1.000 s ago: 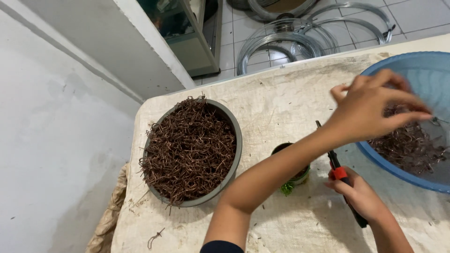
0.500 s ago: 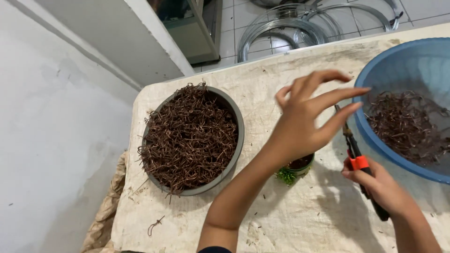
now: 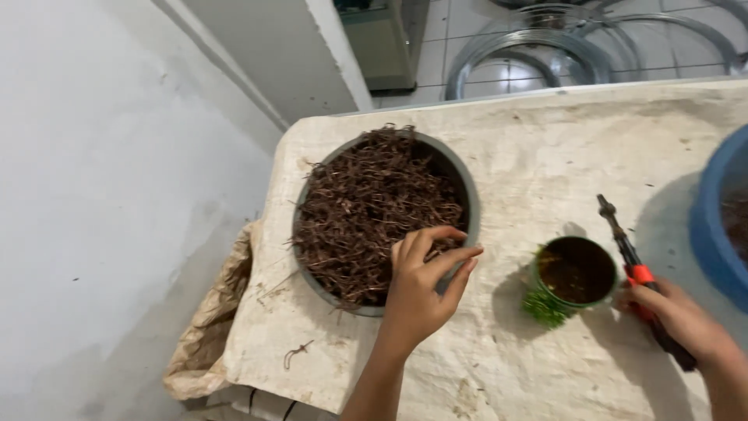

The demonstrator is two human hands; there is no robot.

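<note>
My left hand [image 3: 425, 277] reaches over the near rim of a round grey bowl [image 3: 467, 187], its fingers curled down into the brown dried roots [image 3: 366, 210] that fill it. It is hard to tell whether the fingers pinch any of the roots. My right hand [image 3: 682, 320] rests on the table and grips pruning shears [image 3: 635, 265] with a red and black handle, blades pointing away from me. Between the hands stands a small dark green pot [image 3: 576, 273] with brown filling, a bit of green plant at its base.
A blue basin [image 3: 713, 226] with more roots sits at the right edge. The white stone table [image 3: 545, 140] ends at the left by a grey wall, where a brown sack [image 3: 210, 327] hangs. Metal rings [image 3: 530, 47] lie on the tiled floor beyond.
My left hand swung from the blue basin on the right across to the grey bowl on the left. The view shifted left too. My right hand kept hold of the shears.
</note>
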